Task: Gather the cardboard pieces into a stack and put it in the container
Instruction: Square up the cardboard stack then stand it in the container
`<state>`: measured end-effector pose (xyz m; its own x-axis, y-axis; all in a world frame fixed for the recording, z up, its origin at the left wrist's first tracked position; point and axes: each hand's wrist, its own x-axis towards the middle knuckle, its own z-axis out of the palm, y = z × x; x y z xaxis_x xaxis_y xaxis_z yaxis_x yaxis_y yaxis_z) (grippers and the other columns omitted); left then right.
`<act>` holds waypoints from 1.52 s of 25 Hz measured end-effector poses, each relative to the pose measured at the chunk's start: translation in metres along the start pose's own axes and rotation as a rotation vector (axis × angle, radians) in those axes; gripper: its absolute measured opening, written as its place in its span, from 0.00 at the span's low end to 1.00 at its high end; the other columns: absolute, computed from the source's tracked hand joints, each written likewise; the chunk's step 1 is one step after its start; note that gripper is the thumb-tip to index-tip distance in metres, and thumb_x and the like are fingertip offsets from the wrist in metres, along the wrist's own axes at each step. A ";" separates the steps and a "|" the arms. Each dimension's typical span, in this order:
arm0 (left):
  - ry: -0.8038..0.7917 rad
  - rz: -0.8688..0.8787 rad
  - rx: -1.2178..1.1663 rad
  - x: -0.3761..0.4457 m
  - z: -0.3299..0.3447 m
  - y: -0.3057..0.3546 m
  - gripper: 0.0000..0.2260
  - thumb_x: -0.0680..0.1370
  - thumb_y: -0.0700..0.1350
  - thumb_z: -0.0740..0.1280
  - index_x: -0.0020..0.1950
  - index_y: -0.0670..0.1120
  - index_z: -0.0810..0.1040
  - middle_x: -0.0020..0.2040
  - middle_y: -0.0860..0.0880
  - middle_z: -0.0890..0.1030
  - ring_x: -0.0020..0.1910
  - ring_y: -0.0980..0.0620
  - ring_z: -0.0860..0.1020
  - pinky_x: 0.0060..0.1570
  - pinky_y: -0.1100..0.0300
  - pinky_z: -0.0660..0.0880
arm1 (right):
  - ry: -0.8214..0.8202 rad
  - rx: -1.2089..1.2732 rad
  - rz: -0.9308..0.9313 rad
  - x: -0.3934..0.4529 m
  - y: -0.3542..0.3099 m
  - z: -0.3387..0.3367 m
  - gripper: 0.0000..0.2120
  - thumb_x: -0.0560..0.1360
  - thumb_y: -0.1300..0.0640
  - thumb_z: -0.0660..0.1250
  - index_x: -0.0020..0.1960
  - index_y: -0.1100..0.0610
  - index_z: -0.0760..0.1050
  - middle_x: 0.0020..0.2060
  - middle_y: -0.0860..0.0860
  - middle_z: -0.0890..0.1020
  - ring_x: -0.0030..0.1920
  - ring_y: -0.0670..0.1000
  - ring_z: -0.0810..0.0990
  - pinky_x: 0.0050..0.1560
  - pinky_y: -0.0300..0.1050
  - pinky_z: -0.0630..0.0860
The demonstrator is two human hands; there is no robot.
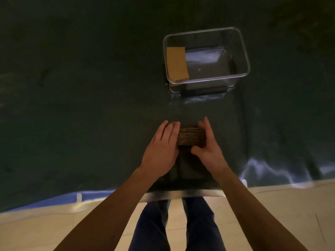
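Note:
A stack of brown cardboard pieces (191, 136) stands on edge on the dark table cover, its corrugated edges facing me. My left hand (162, 145) presses flat against the stack's left side. My right hand (208, 142) presses against its right side, thumb curled under the near edge. Farther back and to the right stands a clear plastic container (243, 57). One flat cardboard piece (177, 63) leans inside the container against its left wall.
A dark sheet (81, 105) covers the table, wrinkled near the front right. The table's front edge (181, 193) runs just below my forearms. Beyond it are my legs and a pale tiled floor (281, 214).

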<state>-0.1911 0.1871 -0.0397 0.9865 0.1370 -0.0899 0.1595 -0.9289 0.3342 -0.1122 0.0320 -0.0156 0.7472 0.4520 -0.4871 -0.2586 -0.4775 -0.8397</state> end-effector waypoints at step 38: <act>-0.220 -0.300 -0.538 0.005 -0.016 -0.061 0.21 0.72 0.46 0.76 0.60 0.55 0.72 0.43 0.60 0.80 0.42 0.65 0.79 0.47 0.63 0.79 | -0.072 -0.693 -0.293 0.043 0.005 -0.016 0.25 0.67 0.49 0.77 0.60 0.51 0.73 0.52 0.41 0.69 0.48 0.47 0.78 0.50 0.46 0.77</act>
<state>-0.1952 0.2500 -0.0451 0.8745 0.2373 -0.4230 0.4798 -0.5511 0.6826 -0.0714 0.0366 -0.0371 0.6779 0.6705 -0.3013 0.4068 -0.6836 -0.6060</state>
